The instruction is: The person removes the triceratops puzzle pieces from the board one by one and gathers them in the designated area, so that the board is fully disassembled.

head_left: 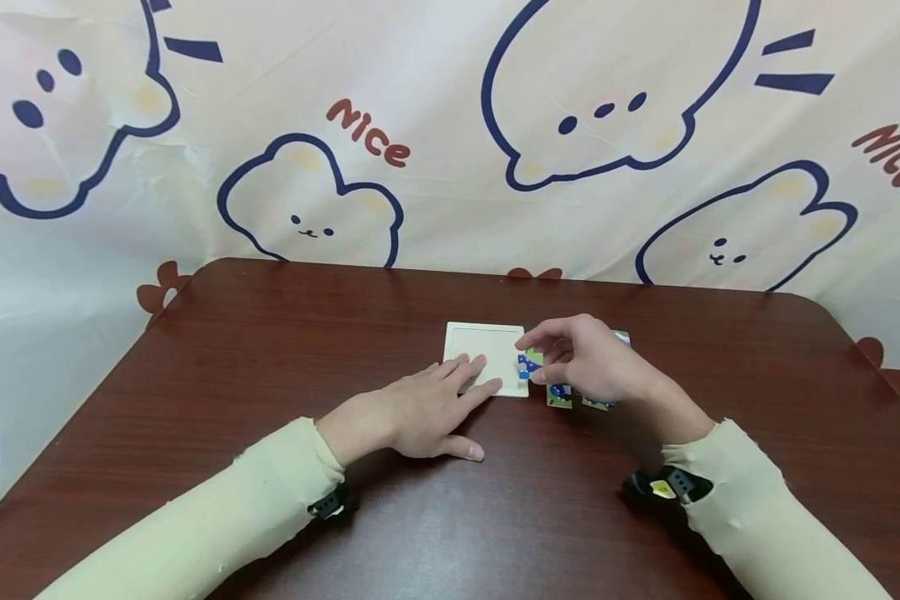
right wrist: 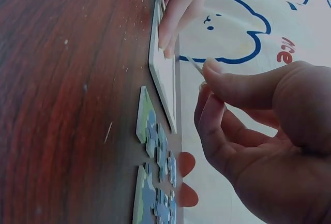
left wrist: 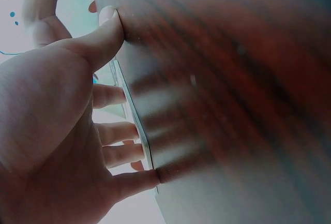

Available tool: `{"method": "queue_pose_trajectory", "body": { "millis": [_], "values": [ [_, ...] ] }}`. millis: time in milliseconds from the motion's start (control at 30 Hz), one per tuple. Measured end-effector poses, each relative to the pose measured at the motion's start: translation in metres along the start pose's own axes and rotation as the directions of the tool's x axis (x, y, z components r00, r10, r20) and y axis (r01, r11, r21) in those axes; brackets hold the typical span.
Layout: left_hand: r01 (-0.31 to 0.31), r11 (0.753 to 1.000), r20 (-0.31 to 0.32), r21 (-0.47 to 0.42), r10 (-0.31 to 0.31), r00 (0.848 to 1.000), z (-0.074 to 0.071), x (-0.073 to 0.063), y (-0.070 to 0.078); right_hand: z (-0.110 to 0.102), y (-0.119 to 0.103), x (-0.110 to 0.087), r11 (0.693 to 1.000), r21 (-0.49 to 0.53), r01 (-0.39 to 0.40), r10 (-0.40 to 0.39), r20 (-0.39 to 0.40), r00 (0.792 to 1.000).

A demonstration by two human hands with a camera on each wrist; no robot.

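A square white puzzle tray (head_left: 487, 342) lies on the table in the head view, its inner face plain. My left hand (head_left: 427, 408) rests on its near left part, fingers spread and straight. The left wrist view shows the thumb apart from the other fingers, off the tray. Over the tray's right edge, my right hand (head_left: 596, 358) pinches a blue and green jigsaw piece (head_left: 529, 363) between thumb and fingers. From the right wrist, that piece (right wrist: 195, 66) appears edge-on, raised above the tray. Several other jigsaw pieces (right wrist: 147, 115) lie beside the tray, partly covered by my right hand in the head view.
The dark brown wooden table (head_left: 307, 333) has rounded far corners. Behind it hangs a pale curtain (head_left: 450, 208) with cartoon outlines. Black straps with small devices (head_left: 667, 485) sit at both sleeve cuffs.
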State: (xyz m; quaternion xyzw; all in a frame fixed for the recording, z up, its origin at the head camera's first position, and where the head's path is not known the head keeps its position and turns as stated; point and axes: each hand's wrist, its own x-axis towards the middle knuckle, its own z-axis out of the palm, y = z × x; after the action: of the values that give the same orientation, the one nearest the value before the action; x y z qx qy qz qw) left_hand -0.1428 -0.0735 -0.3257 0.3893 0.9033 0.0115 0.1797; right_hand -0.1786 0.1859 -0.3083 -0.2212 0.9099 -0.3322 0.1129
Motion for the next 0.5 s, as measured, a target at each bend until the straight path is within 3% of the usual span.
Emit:
{"method": "queue_pose_trajectory", "body": {
  "millis": [233,500],
  "values": [
    [-0.007,1.000,0.000,-0.001,0.007,1.000,-0.001,0.000,0.000,-0.003,0.004,-0.005,1.000,-0.009,-0.005,0.005,0.007,1.000],
    [0.006,1.000,0.009,-0.015,-0.006,1.000,-0.001,0.000,0.001,-0.011,0.013,-0.021,0.999,-0.025,-0.022,0.020,-0.044,0.999]
  ]
}}
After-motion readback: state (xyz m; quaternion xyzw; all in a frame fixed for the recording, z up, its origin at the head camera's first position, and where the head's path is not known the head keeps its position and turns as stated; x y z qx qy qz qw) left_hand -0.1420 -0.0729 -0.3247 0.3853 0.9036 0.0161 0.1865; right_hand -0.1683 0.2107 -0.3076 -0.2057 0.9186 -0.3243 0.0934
